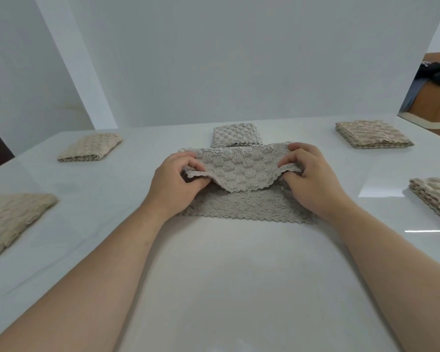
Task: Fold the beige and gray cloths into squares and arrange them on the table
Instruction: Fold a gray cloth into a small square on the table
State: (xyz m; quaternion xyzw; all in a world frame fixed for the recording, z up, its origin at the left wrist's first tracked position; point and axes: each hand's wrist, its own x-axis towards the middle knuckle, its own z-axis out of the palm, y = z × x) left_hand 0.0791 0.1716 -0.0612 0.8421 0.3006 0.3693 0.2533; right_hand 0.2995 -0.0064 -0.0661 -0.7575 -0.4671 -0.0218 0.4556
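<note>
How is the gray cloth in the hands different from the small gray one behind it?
The held cloth is half folded, its top layer lifted; the far cloth is a finished square. The held cloth spreads wider than the far cloth. The left hand and right hand pinch the held cloth; none holds the far cloth. Both are gray and bumpy.

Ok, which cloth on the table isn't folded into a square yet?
The gray cloth at centre, pinched by the left hand and right hand, its top layer only half drawn over. The other five lie as finished squares.
</note>
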